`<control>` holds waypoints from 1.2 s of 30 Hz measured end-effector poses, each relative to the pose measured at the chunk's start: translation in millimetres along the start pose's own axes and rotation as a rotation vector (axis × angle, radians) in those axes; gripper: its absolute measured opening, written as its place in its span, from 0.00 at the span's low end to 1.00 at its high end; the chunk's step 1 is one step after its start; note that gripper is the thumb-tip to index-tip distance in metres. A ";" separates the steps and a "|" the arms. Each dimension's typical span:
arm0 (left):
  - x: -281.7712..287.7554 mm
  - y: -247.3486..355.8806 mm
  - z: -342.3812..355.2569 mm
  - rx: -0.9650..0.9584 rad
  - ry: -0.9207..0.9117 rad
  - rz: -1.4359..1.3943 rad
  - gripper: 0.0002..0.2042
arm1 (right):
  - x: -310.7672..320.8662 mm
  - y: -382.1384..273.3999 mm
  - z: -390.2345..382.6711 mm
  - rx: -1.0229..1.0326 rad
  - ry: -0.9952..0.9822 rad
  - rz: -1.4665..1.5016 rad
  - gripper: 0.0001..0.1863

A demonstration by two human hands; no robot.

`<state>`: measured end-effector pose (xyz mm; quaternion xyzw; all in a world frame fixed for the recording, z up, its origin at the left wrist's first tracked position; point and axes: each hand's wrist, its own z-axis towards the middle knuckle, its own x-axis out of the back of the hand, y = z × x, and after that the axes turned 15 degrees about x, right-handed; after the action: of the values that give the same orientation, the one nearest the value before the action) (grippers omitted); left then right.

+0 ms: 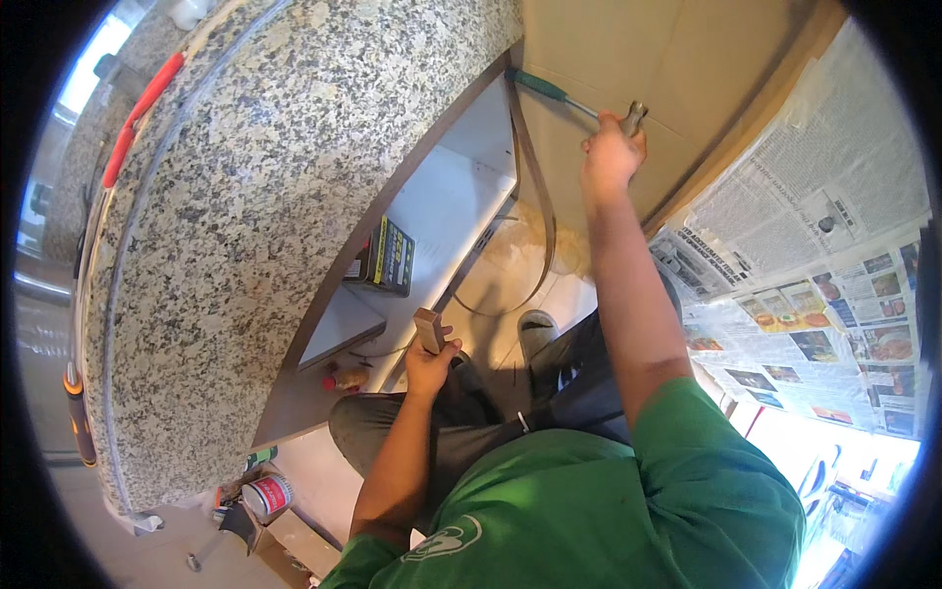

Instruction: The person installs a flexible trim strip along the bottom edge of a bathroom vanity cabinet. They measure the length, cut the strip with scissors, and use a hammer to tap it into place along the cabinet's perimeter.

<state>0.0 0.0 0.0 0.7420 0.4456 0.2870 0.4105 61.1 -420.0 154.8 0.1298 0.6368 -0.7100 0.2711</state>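
My right hand [613, 157] is closed around a hammer [581, 108] close to its metal head. The hammer's green grip points away to the left, its end at the far corner of the cabinet edge [461, 103]. From that corner a long thin brown edging strip [540, 187] hangs loose and curls down toward the floor. Nearer to me, my left hand [429, 368] grips a small brown block [429, 331], apparently wooden. It is in front of the open cabinet [446, 196], where a black and yellow tin [392, 257] stands on the white shelf.
A speckled granite countertop [255, 196] lies over the cabinet at left, with a red-handled tool [142, 118] and an orange-and-black-handled tool [78, 417] along its far-left edge. Newspaper [805, 226] covers the surface at right. A small bottle [348, 378] and a paint can [267, 496] stand low down.
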 end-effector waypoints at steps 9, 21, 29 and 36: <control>-6.6 6.0 2.3 0.039 0.042 0.009 0.31 | 4.5 -32.8 -7.6 0.018 0.078 0.093 0.09; -0.1 0.7 3.2 0.049 0.054 0.028 0.30 | -15.6 -41.6 -3.5 0.048 0.049 0.131 0.08; -2.1 4.0 1.2 0.106 0.079 0.086 0.29 | -17.9 -55.4 2.3 0.087 -0.020 0.090 0.08; 5.1 -6.3 -7.5 0.129 0.079 0.031 0.29 | -7.5 -55.5 -12.5 0.089 -0.002 0.032 0.07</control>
<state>-6.4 8.9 -1.4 0.7618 0.4676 0.2931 0.3394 34.7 -403.8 203.1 0.1515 0.6020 -0.7334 0.2769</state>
